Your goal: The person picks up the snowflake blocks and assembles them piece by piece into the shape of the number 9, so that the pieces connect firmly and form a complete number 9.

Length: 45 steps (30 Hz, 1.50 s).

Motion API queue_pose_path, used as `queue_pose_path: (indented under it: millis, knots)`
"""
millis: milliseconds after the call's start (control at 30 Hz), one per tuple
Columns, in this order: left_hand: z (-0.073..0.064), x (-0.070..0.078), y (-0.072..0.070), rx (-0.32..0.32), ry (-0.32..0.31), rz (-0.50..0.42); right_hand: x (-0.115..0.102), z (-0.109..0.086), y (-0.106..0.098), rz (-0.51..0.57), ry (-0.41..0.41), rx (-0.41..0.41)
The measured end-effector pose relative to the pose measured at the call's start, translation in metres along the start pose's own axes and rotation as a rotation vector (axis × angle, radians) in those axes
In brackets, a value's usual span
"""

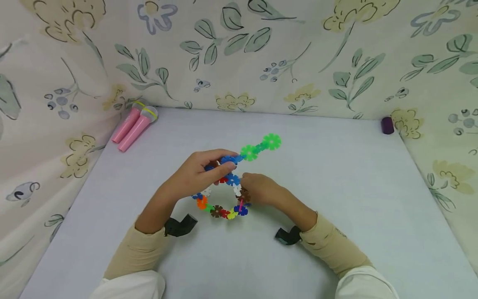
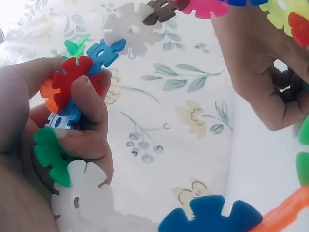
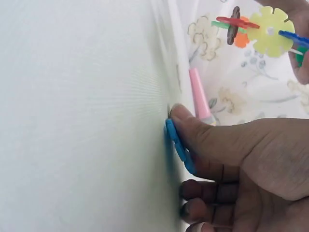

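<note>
My left hand [image 1: 198, 172] grips a ring of colourful toothed plastic discs, a snowflake-disc chain [image 1: 217, 211]. Between its thumb and fingers, a red disc [image 2: 72, 82] and a green disc [image 2: 50, 152] show in the left wrist view. From the top of the ring a short tail ends in a bright green disc [image 1: 271, 141], pointing away to the right. My right hand [image 1: 263, 189] is beside the ring's right side, low at the white table. In the right wrist view it pinches a loose blue disc [image 3: 178, 145] between thumb and finger; the head view hides this disc.
Two pink toy microphones [image 1: 136, 128] lie at the back left of the white table [image 1: 336, 166]. A small dark purple cylinder [image 1: 387, 125] stands at the back right corner. Floral cloth [image 1: 239, 62] rises behind the table and along both sides.
</note>
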<state>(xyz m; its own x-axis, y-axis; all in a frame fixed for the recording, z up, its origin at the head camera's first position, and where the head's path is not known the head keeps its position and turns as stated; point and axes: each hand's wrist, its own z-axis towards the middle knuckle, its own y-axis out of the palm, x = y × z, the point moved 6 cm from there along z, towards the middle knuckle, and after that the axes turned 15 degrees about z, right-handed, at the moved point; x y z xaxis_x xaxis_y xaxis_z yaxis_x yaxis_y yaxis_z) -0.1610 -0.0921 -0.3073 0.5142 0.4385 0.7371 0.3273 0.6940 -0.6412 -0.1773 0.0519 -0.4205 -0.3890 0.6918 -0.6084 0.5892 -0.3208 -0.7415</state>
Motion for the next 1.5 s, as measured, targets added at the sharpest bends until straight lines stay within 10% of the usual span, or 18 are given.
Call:
queue_pose_path:
  millis: [200,467,633,867,1167,1500]
  knots:
    - [-0.002,0.003,-0.003,0.026,0.041,0.05,0.01,-0.011,-0.027,0.243,-0.022,0.008]
    - [-0.001,0.013,-0.003,0.054,0.132,0.075,-0.002,-0.073,-0.115,0.979,-0.551,0.232]
    - [-0.002,0.015,0.001,0.019,0.176,0.103,-0.023,-0.103,-0.133,1.327,-0.802,0.119]
    - [-0.004,0.017,0.008,-0.034,0.244,0.124,-0.056,-0.114,-0.125,1.425,-0.963,-0.204]
    - [-0.003,0.022,0.013,-0.091,0.363,0.079,-0.069,-0.114,-0.112,1.455,-0.98,-0.523]
    - [-0.003,0.024,0.007,-0.063,0.345,0.121,-0.073,-0.112,-0.101,1.417,-1.028,-0.568]
